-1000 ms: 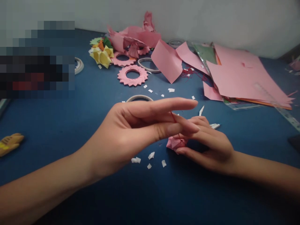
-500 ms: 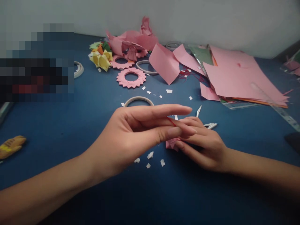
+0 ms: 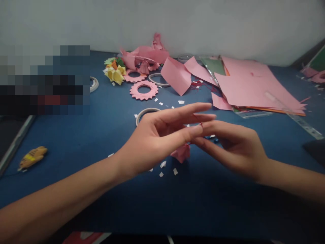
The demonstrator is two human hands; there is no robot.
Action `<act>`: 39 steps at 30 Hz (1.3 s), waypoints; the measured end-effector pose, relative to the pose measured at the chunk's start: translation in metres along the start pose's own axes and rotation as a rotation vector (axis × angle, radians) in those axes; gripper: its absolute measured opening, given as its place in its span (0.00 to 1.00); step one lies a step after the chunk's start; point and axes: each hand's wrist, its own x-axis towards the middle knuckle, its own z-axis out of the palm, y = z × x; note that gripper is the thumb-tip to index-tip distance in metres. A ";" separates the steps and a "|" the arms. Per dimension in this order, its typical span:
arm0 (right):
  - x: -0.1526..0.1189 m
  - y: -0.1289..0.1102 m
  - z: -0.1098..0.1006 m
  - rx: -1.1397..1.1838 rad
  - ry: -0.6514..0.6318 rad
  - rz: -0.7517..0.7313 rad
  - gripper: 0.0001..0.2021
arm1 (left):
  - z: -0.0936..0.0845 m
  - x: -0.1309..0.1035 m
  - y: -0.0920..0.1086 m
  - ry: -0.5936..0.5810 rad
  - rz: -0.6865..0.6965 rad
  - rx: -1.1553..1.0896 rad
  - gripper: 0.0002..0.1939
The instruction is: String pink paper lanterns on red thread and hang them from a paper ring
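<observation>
My left hand is over the middle of the blue table, its thumb pressed near a thin red thread that runs up to its fingers. The thumb and fingertips of my right hand meet the left thumb tip at the same thread and are pinched together. Below the fingertips shows a small folded pink paper piece, its upper part hidden by my left hand. Small white paper scraps lie near it.
Behind my hands are a pink paper ring, tape rolls, yellow folded paper and pink sheets. A clear ruler lies at the right. A tan and yellow striped object is at the left.
My right hand has risen off the table area and arched, with its fingertips now at the left thumb. The pink piece shows more fully below. The whole view has shifted slightly.
</observation>
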 end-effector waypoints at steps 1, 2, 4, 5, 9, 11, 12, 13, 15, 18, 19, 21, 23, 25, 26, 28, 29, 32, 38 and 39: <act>0.000 0.002 0.000 0.060 0.005 0.088 0.04 | -0.003 0.000 -0.003 0.003 0.010 0.056 0.17; 0.001 0.004 0.001 0.125 0.011 0.176 0.06 | -0.006 0.000 -0.006 -0.013 0.031 0.130 0.18; 0.001 0.010 0.003 0.248 0.033 0.312 0.08 | -0.011 0.000 -0.014 -0.074 0.088 0.341 0.17; 0.001 0.013 0.004 0.292 0.053 0.353 0.09 | -0.012 0.000 -0.018 -0.103 0.105 0.425 0.17; -0.002 0.019 0.010 0.345 0.144 0.395 0.09 | -0.006 0.000 -0.027 -0.131 0.155 0.551 0.14; -0.003 0.019 0.012 0.357 0.163 0.388 0.09 | -0.001 -0.001 -0.030 -0.102 0.153 0.554 0.12; -0.003 0.019 0.012 0.364 0.170 0.385 0.09 | 0.001 -0.002 -0.030 -0.086 0.141 0.553 0.12; -0.003 0.019 0.012 0.369 0.174 0.382 0.09 | 0.003 -0.002 -0.031 -0.071 0.127 0.553 0.11; -0.002 0.018 0.012 0.373 0.182 0.378 0.10 | 0.006 -0.004 -0.032 -0.069 0.112 0.558 0.12; 0.000 0.018 0.011 0.355 0.193 0.365 0.10 | 0.010 -0.007 -0.034 -0.090 0.129 0.583 0.15; 0.000 0.018 0.010 0.342 0.198 0.355 0.10 | 0.011 -0.008 -0.035 -0.093 0.138 0.594 0.17; 0.000 0.019 0.010 0.306 0.210 0.330 0.10 | 0.012 -0.009 -0.039 -0.086 0.156 0.614 0.19; -0.002 0.020 0.011 0.250 0.229 0.292 0.10 | 0.011 -0.010 -0.043 -0.071 0.180 0.633 0.21; -0.004 0.022 0.011 0.176 0.245 0.240 0.09 | 0.009 -0.009 -0.048 -0.070 0.227 0.660 0.23; -0.005 0.023 0.011 0.137 0.248 0.209 0.08 | 0.007 -0.009 -0.049 -0.078 0.256 0.675 0.24; -0.007 0.026 0.011 0.064 0.244 0.141 0.06 | 0.004 -0.009 -0.051 -0.099 0.312 0.705 0.23; -0.008 0.027 0.010 0.036 0.237 0.103 0.05 | 0.003 -0.009 -0.050 -0.108 0.336 0.719 0.23; -0.009 0.026 0.009 -0.006 0.224 -0.034 0.04 | 0.004 -0.010 -0.045 -0.094 0.398 0.763 0.18; -0.011 0.018 0.010 -0.026 0.173 -0.224 0.04 | 0.012 -0.011 -0.041 0.017 0.504 0.822 0.10; -0.011 0.017 0.011 -0.027 0.163 -0.234 0.04 | 0.013 -0.011 -0.042 0.020 0.515 0.831 0.08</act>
